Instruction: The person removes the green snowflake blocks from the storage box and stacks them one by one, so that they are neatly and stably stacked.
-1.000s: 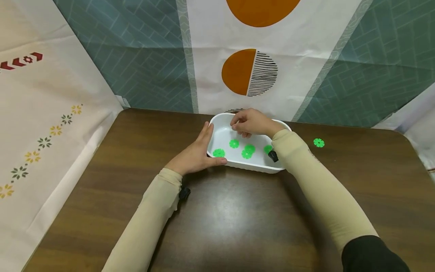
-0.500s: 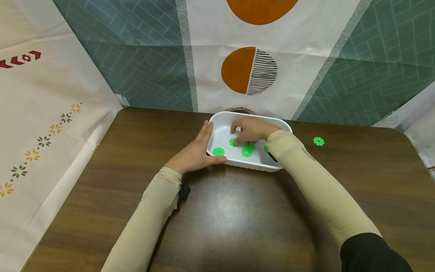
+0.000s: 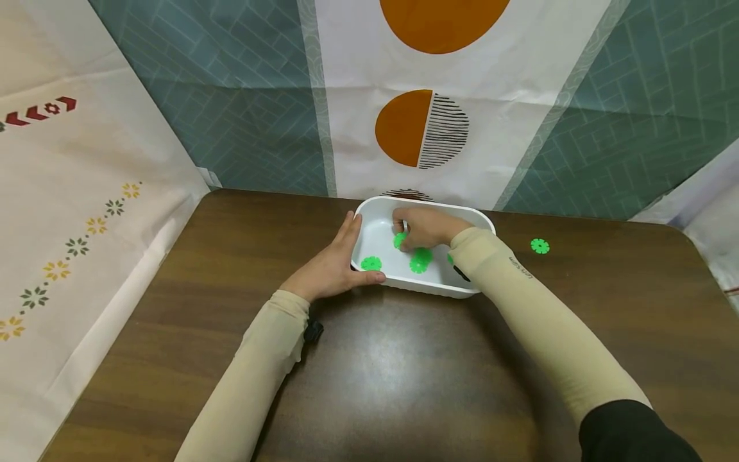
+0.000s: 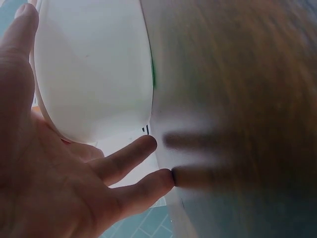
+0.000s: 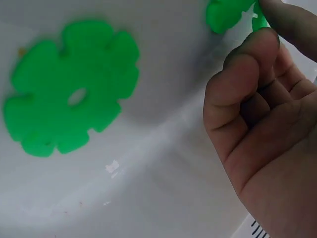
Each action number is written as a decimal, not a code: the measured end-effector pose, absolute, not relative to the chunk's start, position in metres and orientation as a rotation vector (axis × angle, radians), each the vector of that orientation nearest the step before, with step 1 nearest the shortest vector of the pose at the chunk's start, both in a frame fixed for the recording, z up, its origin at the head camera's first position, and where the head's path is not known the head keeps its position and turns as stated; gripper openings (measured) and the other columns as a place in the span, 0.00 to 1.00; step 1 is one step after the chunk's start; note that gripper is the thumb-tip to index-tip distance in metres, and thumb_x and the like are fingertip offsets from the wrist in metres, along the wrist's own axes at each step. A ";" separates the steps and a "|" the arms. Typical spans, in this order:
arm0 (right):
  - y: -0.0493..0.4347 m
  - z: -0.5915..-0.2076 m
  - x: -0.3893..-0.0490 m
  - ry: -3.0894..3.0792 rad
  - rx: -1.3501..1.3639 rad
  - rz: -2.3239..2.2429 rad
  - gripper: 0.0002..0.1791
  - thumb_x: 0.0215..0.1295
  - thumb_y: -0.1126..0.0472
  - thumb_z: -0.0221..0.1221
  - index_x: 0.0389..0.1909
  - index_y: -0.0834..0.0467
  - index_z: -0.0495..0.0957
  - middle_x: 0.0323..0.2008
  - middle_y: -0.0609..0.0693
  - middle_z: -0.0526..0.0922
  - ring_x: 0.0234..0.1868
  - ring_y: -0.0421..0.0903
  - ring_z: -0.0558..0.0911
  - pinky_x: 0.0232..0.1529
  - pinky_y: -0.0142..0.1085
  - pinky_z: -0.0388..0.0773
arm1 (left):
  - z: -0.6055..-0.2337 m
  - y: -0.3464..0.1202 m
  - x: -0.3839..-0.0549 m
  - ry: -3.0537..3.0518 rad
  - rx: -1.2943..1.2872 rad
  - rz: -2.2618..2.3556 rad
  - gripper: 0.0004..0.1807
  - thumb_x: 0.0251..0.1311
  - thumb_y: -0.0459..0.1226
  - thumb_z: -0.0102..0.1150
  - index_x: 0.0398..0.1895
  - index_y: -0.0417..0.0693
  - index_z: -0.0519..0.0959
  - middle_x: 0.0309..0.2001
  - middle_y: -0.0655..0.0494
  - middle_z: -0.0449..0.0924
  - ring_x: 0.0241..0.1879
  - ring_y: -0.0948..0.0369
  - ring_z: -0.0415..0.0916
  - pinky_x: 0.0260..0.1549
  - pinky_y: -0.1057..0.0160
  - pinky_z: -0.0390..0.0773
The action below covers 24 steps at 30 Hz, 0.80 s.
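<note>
A white plastic tray stands near the table's far edge, with several green notched flower-shaped discs lying flat in it. My left hand rests against its left end, thumb along the near rim and fingers straight and spread; the left wrist view shows the tray's outer wall beside the palm. Reaching into the tray, my right hand has curled fingers and pinches a green disc between thumb and fingertips. A larger-looking disc lies close to the right wrist camera. My right forearm partly hides another disc.
One green disc lies on the brown wooden table right of the tray. Two overlapping discs sit mid-tray, another in its near left corner. A patterned cloth hangs right behind the tray.
My right hand has come down from above the tray's floor to a green disc, and its thumb and fingers have closed on it. My left hand stays at the tray's left end.
</note>
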State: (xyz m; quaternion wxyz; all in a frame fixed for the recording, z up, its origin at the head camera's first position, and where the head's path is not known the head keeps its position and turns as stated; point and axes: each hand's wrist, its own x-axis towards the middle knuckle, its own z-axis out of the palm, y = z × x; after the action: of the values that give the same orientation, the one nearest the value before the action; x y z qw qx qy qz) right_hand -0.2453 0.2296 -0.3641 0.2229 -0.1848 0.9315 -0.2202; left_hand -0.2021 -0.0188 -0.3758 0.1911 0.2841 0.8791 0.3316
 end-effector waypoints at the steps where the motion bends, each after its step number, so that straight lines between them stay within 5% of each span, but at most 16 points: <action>1: 0.230 -0.364 -0.245 2.581 -0.530 -0.630 0.11 0.62 0.65 0.68 0.37 0.57 0.73 0.31 0.52 0.74 0.34 0.48 0.74 0.38 0.39 0.70 | -0.376 -0.019 -0.201 2.468 0.798 0.933 0.68 0.55 0.64 0.68 0.82 0.51 0.30 0.81 0.53 0.20 0.76 0.46 0.49 0.69 0.51 0.59; 10: 0.231 -0.359 -0.240 2.539 -0.539 -0.864 0.04 0.69 0.66 0.60 0.36 0.57 0.73 0.23 0.51 0.73 0.18 0.46 0.74 0.28 0.38 0.74 | -0.381 -0.020 -0.197 2.475 0.784 0.916 0.69 0.54 0.66 0.66 0.82 0.52 0.30 0.81 0.53 0.21 0.76 0.48 0.49 0.69 0.52 0.59; 24: 0.251 -0.303 -0.234 2.560 -0.393 -1.286 0.04 0.70 0.67 0.57 0.42 0.63 0.76 0.33 0.63 0.82 0.29 0.54 0.81 0.34 0.41 0.81 | -0.377 -0.018 -0.200 2.496 0.790 0.902 0.68 0.55 0.64 0.68 0.82 0.51 0.31 0.81 0.52 0.22 0.76 0.47 0.50 0.69 0.52 0.59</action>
State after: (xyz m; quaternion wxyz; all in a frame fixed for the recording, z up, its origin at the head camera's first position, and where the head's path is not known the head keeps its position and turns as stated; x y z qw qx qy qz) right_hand -0.2338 0.2508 -0.3026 0.1249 -0.1349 0.8784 -0.4412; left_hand -0.2005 -0.0181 -0.3771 0.1853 0.2805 0.8858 0.3201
